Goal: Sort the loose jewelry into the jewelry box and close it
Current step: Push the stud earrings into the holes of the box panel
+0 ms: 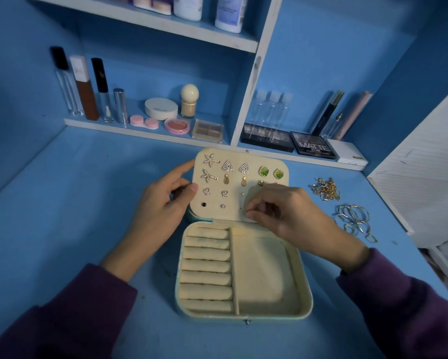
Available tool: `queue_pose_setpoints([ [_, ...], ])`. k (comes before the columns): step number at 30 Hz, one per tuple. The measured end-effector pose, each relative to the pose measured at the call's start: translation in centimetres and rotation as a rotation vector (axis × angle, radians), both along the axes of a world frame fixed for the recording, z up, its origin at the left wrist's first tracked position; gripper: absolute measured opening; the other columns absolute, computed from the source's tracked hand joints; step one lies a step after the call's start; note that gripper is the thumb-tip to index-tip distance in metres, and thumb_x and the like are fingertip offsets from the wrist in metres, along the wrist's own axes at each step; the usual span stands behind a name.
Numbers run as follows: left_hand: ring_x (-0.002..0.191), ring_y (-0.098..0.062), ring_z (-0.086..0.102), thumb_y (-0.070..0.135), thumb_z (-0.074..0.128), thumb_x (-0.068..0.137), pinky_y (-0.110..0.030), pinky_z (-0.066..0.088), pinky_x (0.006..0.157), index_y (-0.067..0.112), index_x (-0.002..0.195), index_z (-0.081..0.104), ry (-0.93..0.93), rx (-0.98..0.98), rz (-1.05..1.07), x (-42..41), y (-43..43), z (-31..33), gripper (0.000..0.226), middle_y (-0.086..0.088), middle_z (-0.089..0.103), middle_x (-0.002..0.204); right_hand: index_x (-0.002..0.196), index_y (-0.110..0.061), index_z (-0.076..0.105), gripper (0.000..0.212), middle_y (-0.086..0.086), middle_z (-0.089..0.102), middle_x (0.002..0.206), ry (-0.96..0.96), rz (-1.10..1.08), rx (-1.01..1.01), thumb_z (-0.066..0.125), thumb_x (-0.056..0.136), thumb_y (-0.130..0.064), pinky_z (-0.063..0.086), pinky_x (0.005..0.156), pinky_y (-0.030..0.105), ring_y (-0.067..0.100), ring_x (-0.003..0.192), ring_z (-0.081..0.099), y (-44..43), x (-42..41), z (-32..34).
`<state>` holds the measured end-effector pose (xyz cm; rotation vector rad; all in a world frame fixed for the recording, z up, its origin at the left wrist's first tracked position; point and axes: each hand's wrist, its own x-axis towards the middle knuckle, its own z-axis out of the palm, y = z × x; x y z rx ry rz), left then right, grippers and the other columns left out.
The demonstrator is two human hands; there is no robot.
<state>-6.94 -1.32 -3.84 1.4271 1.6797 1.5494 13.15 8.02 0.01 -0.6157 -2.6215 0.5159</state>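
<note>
Two hands work at the open jewelry box (pixel 305 301) on the blue table (pixel 62 203). Left hand (pixel 160 206) grips the upright earring panel (pixel 243 156) by its left edge, thumb in front. Right hand (pixel 292 216) pinches fingertips together against the panel's lower right; whatever they hold is too small to tell. Loose chains (pixel 325 190) and rings (pixel 355 220) lie right of the box.

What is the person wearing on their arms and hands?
Both arms are in long, dark purple sleeves that look soft, and the cuffs end at the wrists. The left hand and right hand are bare: no gloves, and no rings, watch or bracelets show.
</note>
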Motion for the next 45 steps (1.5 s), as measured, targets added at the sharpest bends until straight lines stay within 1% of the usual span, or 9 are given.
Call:
queue_pose_setpoints([
  [8,0.083,-0.002,0.064,0.008,0.056,0.093,-0.007,0.043,0.072,0.052,0.113,0.048,-0.011,-0.005,0.000,-0.1,0.0,-0.2,0.048,0.018,0.070,0.088,0.079,-0.012,0.068,0.009,-0.009,0.051,0.067,0.010,-0.047,0.060,0.063,0.079,-0.020,0.037,0.061,0.010,-0.001,0.062,0.045,0.0,-0.7,-0.5],
  [14,0.084,0.003,0.064,0.008,0.055,0.093,-0.004,0.042,0.070,0.046,0.119,0.048,-0.023,-0.024,0.001,0.0,0.0,-0.1,0.046,0.013,0.071,0.086,0.078,-0.014,0.065,0.005,-0.018,0.044,0.066,0.027,-0.068,0.100,0.064,0.078,-0.018,0.040,0.060,0.020,0.000,0.063,0.044,-0.1,-0.9,-0.8],
  [21,0.090,-0.036,0.062,0.012,0.056,0.094,-0.027,0.046,0.073,0.048,0.123,0.046,-0.032,-0.063,0.017,-0.1,0.3,-0.4,0.047,0.019,0.071,0.088,0.084,-0.016,0.070,0.009,-0.007,0.054,0.067,0.012,-0.074,0.118,0.062,0.081,-0.018,0.044,0.059,0.026,0.005,0.063,0.047,0.1,-0.5,-0.8],
  [24,0.091,-0.039,0.061,0.013,0.055,0.094,-0.031,0.046,0.076,0.045,0.127,0.045,-0.023,-0.073,0.019,-0.2,0.3,-0.6,0.047,0.021,0.071,0.089,0.089,-0.015,0.071,0.012,-0.003,0.058,0.068,0.039,-0.110,0.100,0.061,0.082,-0.019,0.042,0.059,0.018,0.009,0.063,0.050,0.3,0.0,-0.5],
  [27,0.092,-0.040,0.061,0.013,0.055,0.094,-0.036,0.047,0.081,0.044,0.129,0.045,-0.026,-0.086,0.023,-0.3,0.4,-0.6,0.047,0.018,0.071,0.088,0.088,-0.015,0.072,0.013,-0.013,0.060,0.069,0.114,-0.181,0.031,0.061,0.081,-0.017,0.038,0.060,0.007,0.004,0.064,0.053,0.8,0.8,0.1],
  [30,0.091,-0.031,0.063,0.013,0.055,0.094,-0.033,0.049,0.081,0.044,0.127,0.045,-0.020,-0.084,0.033,-0.3,0.5,-0.8,0.046,0.019,0.071,0.087,0.086,-0.018,0.072,0.014,-0.011,0.061,0.067,0.165,-0.281,-0.007,0.065,0.083,-0.005,0.038,0.058,0.005,0.000,0.061,0.052,2.1,1.9,0.6],
  [34,0.083,0.000,0.063,0.010,0.055,0.094,-0.006,0.043,0.068,0.044,0.125,0.047,-0.009,-0.085,0.038,-0.4,0.6,-1.0,0.046,0.030,0.068,0.080,0.084,-0.026,0.068,0.019,-0.003,0.061,0.068,0.153,-0.445,-0.082,0.065,0.085,-0.008,0.038,0.060,0.009,0.005,0.062,0.051,4.9,3.6,0.6],
  [39,0.077,0.013,0.060,0.008,0.055,0.094,0.000,0.038,0.067,0.040,0.126,0.046,-0.002,-0.081,0.049,-0.2,0.5,-0.8,0.046,0.023,0.066,0.085,0.084,-0.025,0.069,0.017,0.003,0.064,0.073,0.050,-0.495,-0.119,0.066,0.084,-0.009,0.038,0.060,0.008,0.004,0.061,0.051,6.6,4.5,-0.1],
  [45,0.073,0.015,0.058,0.008,0.055,0.094,-0.002,0.038,0.063,0.024,0.132,0.054,-0.009,-0.103,0.062,-0.3,0.6,-1.0,0.041,0.020,0.066,0.086,0.087,-0.017,0.072,0.018,0.002,0.068,0.079,-0.114,-0.474,-0.082,0.064,0.082,-0.002,0.042,0.069,0.009,0.014,0.073,0.058,7.1,4.4,-1.3],
])
